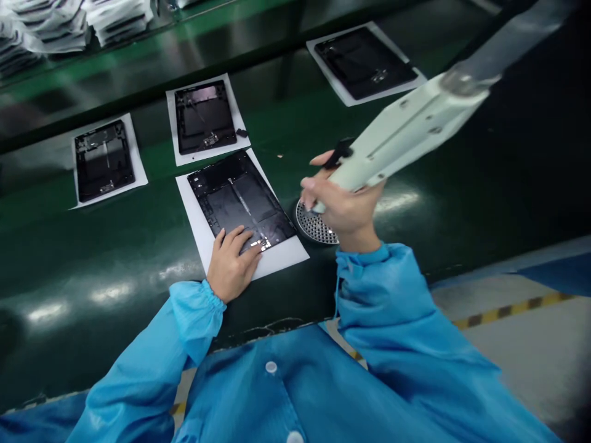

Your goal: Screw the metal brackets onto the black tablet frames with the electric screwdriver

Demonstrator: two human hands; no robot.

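My left hand [231,261] lies flat, fingers spread, on the near corner of a black tablet back housing [240,200] that rests on a white sheet [281,258]. My right hand [344,206] is closed around the grip of a pale, long electric screwdriver [406,132], which hangs from a cable at upper right. The tool's tip is hidden behind my hand, just above a round perforated metal dish [314,227] to the right of the housing. Both arms wear blue smock sleeves.
A dark green conveyor belt [92,264] carries three more black housings on white sheets [104,159] [204,117] [364,61]. Stacks of wrapped white items [55,24] sit at the far left. A floor with yellow-black tape [508,307] lies right.
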